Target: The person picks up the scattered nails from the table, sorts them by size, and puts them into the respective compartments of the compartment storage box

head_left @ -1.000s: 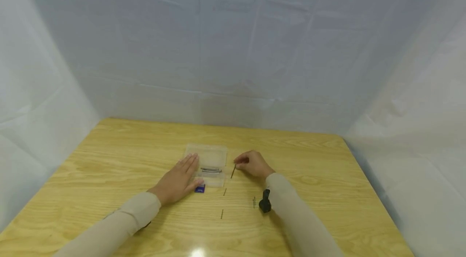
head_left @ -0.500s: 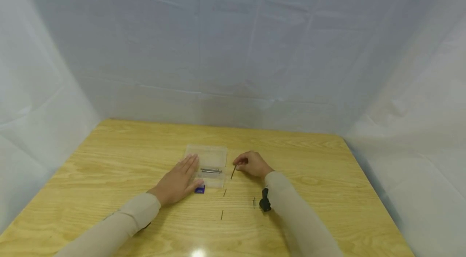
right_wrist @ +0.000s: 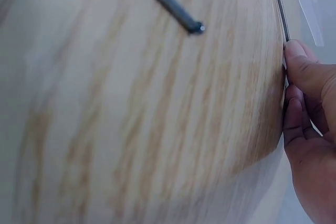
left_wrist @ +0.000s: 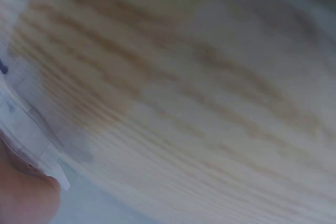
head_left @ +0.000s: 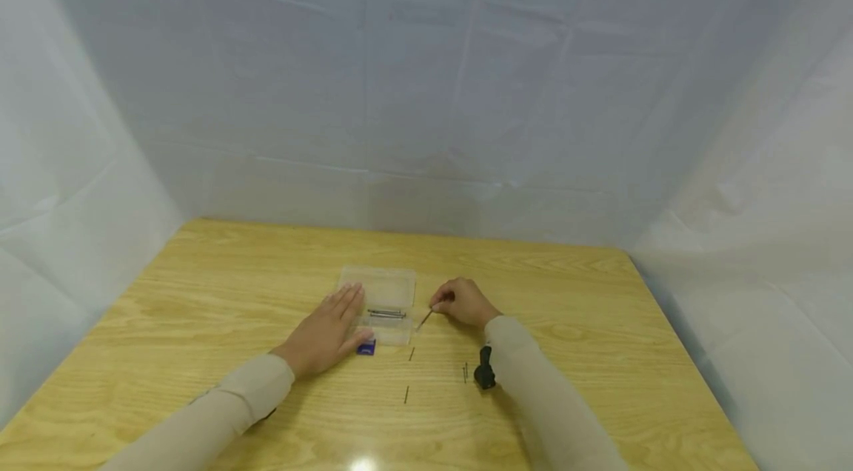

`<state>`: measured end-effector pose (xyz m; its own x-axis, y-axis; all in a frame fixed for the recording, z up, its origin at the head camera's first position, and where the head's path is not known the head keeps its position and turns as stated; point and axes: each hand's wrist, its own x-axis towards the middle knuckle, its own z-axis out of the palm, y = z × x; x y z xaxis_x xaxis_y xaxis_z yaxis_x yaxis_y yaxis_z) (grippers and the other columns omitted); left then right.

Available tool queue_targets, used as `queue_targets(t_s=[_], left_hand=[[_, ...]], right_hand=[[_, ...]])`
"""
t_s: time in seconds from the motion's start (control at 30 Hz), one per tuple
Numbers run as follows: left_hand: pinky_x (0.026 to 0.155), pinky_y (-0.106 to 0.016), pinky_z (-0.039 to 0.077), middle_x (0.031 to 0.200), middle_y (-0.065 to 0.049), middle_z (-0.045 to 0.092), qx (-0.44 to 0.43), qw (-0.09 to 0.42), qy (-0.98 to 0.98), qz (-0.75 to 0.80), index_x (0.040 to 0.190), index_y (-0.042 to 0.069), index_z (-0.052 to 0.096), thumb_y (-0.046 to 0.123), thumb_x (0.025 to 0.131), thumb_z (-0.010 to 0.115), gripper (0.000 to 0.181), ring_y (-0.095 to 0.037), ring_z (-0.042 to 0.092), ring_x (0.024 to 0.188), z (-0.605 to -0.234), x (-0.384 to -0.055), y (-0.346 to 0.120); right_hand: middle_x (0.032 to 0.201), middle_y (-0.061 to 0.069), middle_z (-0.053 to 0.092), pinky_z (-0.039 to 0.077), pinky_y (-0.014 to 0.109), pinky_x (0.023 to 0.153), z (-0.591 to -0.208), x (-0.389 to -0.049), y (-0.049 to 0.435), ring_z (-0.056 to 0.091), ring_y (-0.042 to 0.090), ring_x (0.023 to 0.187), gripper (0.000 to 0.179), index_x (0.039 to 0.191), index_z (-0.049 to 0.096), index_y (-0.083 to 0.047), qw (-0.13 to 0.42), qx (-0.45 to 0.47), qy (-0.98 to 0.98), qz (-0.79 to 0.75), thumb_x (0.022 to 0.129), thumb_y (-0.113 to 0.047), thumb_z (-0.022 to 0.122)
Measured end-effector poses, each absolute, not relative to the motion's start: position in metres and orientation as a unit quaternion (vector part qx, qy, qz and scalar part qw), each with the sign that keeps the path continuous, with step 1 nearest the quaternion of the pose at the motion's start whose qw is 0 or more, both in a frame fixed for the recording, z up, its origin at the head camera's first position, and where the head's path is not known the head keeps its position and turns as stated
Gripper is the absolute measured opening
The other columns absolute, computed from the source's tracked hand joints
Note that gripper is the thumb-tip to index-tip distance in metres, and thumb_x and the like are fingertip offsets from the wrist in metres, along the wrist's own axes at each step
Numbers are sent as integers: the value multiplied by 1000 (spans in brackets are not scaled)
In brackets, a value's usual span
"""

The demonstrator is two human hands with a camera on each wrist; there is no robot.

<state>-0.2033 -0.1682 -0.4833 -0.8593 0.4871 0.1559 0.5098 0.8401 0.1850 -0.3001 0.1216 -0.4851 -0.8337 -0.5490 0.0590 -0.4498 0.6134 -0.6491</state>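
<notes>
A clear plastic box lies open with its lid folded away from me. Several dark nails lie inside. My left hand rests on the box's left side, fingers straight, and its thumb touches the near edge by a blue label. In the left wrist view that thumb is against the clear wall. Just right of the box, my right hand pinches one long nail between thumb and fingertips, its free end slanting down toward the box. The right wrist view shows this nail too.
On the wooden table lie loose nails: one close to the box, one nearer me, and a pair by the right wrist's black device. White sheeting encloses the back and sides.
The nail in my right hand has tilted flatter, its free end swinging left toward the box. The left hand stays in place on the box.
</notes>
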Motion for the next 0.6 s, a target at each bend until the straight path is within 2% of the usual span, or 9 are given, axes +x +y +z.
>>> queue_targets(t_s=[0.6], left_hand=[[118, -50, 18, 156, -22, 20, -260, 51, -958, -105, 149, -6, 20, 48, 101, 40, 75, -37, 18, 144, -484, -205, -169]], right_hand=[[86, -1, 68, 52, 25, 70, -487, -299, 122, 59, 9, 76, 7, 88, 71, -11, 57, -303, 902, -302, 90, -14, 66]])
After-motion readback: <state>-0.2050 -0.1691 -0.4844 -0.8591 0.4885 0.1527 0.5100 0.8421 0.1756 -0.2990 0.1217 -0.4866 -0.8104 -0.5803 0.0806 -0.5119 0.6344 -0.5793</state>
